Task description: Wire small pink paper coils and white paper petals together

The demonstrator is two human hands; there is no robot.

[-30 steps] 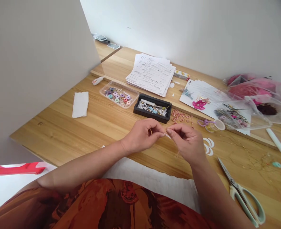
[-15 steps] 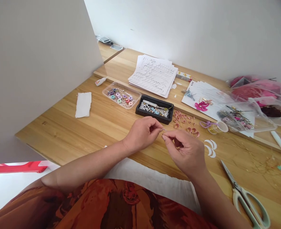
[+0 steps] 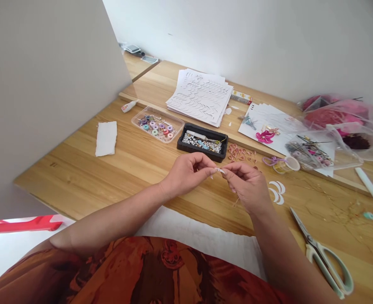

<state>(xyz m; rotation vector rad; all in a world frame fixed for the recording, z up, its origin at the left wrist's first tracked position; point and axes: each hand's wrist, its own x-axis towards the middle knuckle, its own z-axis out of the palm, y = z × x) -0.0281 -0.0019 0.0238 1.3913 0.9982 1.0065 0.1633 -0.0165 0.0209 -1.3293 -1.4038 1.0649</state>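
Observation:
My left hand (image 3: 189,174) and my right hand (image 3: 248,185) meet above the table's middle, thumbs and forefingers pinched. Between the fingertips is a small white strip (image 3: 219,170), mostly covered; its kind is not clear. A thin strand hangs below the right fingers. Just beyond the hands, a black tray (image 3: 186,148) holds silver beads and a white-handled tool. Pink wire-edged petal shapes (image 3: 236,153) lie right of the tray, partly hidden by my right hand. White crescent cutouts (image 3: 276,193) lie to the right of that hand.
Scissors (image 3: 313,245) lie at the right front. Farther back are a clear box of coloured spools (image 3: 134,121), stacked cut paper sheets (image 3: 176,102), a glue bottle (image 3: 128,106) and a clear container of stems (image 3: 354,159). A white cloth (image 3: 106,138) lies left.
The fingertips of both hands have come closer together, and a white strip now shows between them. My right hand has turned slightly. The view has shifted a little.

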